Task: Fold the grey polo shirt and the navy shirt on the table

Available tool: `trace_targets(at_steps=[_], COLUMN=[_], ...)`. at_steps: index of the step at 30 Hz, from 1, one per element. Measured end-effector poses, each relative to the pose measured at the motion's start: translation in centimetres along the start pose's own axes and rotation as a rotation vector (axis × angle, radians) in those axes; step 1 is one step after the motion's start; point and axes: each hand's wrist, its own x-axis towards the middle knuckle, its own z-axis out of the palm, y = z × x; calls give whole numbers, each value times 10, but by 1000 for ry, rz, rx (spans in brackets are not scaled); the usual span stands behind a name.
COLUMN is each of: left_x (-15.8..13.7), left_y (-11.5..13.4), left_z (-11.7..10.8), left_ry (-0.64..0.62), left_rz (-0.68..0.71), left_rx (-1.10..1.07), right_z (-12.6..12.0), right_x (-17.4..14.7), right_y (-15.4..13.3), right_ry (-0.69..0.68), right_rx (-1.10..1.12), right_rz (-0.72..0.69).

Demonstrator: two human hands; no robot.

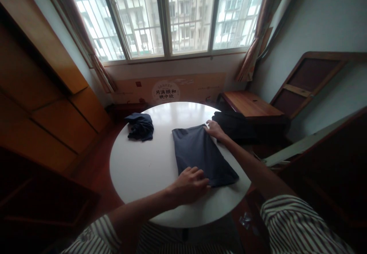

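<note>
A dark blue-grey garment [199, 150], folded into a flat, roughly rectangular shape, lies on the white round table [143, 185]. My left hand [190, 185] is at its near left corner, fingers curled together on the near edge; the fingertips are partly hidden. At the far right corner, my right hand [215, 129] closes its fingers on the garment's edge. A crumpled dark blue garment [141, 126] sits apart at the table's left side. Just beyond my right hand is a heap of black cloth [233, 124] at the table's right edge.
A wooden bench [250, 104] stands behind the table on the right, near a leaning wooden-framed panel [311, 80]. Orange-brown cabinets [64, 122] line the left wall. A small clear plastic wrapper [245, 220] lies on the floor at lower right.
</note>
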Motion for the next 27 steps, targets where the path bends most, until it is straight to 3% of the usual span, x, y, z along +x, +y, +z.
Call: trace_targets(at_steps=[3, 5, 8, 10, 12, 14, 17, 20, 24, 27], left_x=[-10, -16, -15, -8, 0, 6, 10, 7, 3, -4], left_y=[-31, -59, -96, -111, -117, -118, -115, -114, -111, -98], left_z=[-10, -11, -4, 1, 4, 4, 3, 1, -8, -31], left_ry=[222, 354, 416, 406, 381, 333, 236, 142, 157, 234], left_rz=[-286, -553, -986, -1153, -1162, -1058, -854, -746, -690, -650], left_rx=[-236, -402, -850, -1134, -1281, -1343, -1349, -1291, -1351, -1446], right_z=[-3, -6, -12, -16, -20, -23, -24, -24, -29, -44], right_x=[-28, -45, -62, -68, -72, -77, -87, -100, -114, -130], right_y=[7, 14, 19, 19, 15, 11, 5, 3, 4, -1], right_ry=[3, -71, -233, -322, -395, -454, -526, -567, -507, -455], right_rx=[29, 166, 480, 588, 645, 711, 837, 1007, 1155, 1231], right_rz=[41, 112, 268, 337, 368, 385, 392, 315, 247, 136])
